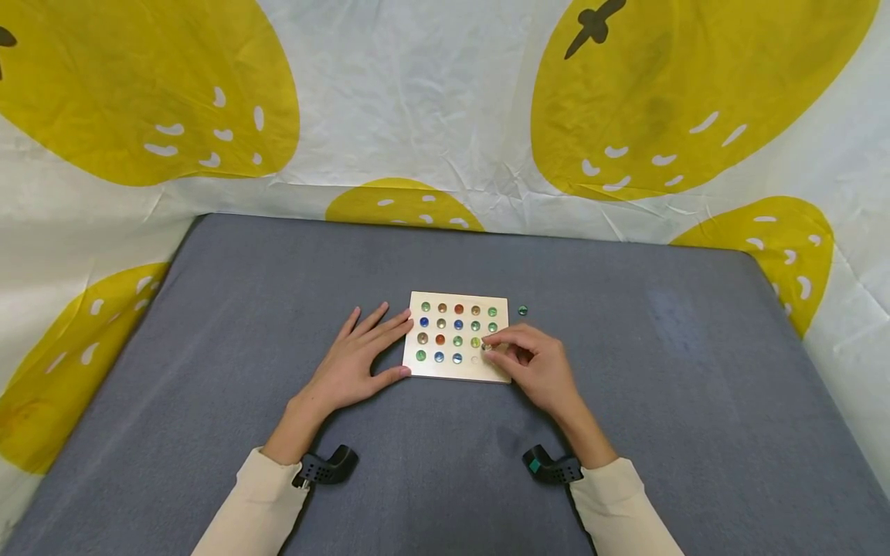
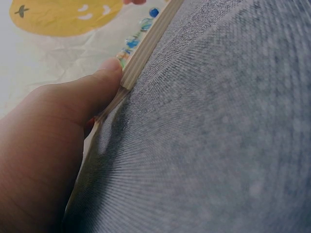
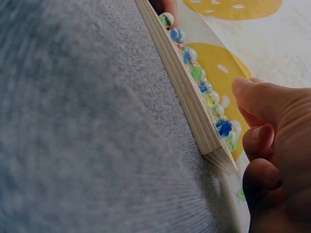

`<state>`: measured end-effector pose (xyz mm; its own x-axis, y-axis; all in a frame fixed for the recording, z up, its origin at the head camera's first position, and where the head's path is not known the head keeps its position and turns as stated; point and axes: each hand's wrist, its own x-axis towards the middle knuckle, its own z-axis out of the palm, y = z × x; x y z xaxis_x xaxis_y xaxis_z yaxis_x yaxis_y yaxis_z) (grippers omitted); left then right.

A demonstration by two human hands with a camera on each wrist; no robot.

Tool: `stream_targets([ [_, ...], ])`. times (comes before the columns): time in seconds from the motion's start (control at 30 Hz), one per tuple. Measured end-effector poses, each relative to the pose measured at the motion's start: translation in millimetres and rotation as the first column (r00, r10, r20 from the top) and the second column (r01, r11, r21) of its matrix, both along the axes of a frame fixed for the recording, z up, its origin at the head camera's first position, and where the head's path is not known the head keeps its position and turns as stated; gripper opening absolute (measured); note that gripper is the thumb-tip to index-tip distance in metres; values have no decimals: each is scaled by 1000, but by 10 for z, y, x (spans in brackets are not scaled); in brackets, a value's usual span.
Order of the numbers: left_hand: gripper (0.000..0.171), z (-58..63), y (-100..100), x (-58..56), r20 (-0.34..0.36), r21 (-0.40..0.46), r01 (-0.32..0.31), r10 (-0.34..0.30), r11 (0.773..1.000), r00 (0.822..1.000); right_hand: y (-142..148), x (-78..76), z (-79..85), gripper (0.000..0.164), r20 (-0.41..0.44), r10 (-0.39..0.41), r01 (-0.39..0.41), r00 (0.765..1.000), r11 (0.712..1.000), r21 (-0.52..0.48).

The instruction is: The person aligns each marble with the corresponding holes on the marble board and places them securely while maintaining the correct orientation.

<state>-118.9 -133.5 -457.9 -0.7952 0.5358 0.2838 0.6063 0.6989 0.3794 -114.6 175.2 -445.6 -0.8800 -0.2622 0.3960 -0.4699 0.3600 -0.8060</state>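
Note:
A pale wooden board [image 1: 462, 371] lies flat on the table, with rows of glass marbles [image 1: 457, 341] in green, blue, red and amber seated on it. My left hand [image 1: 352, 361] lies spread with straight fingers, fingertips and thumb touching the board's left edge. In the left wrist view the thumb [image 2: 109, 73] presses at the board's corner. Over the board's right side, my right hand [image 1: 531, 364] pinches a small marble [image 1: 486, 347] between thumb and fingers. In the right wrist view that marble is hidden. A pale round hollow [image 1: 476, 360] shows in the near row.
A loose green marble [image 1: 523, 310] lies on the grey cloth-covered table [image 1: 660, 401], just beyond the board's far right corner. White cloth with yellow fruit shapes [image 1: 417, 100] hangs behind and at both sides. Each wrist wears a black camera mount [image 1: 330, 466].

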Motion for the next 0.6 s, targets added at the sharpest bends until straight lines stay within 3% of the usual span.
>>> stream_targets([
  [0.33, 71, -17, -6, 1, -1, -9, -7, 7, 1000, 1000, -39, 7, 4, 17, -29, 39, -39, 999, 999, 25],
  [0.6, 70, -12, -1, 4, -1, -8, -5, 5, 1000, 1000, -143, 137, 310, 18, -91, 94, -89, 991, 995, 53],
])
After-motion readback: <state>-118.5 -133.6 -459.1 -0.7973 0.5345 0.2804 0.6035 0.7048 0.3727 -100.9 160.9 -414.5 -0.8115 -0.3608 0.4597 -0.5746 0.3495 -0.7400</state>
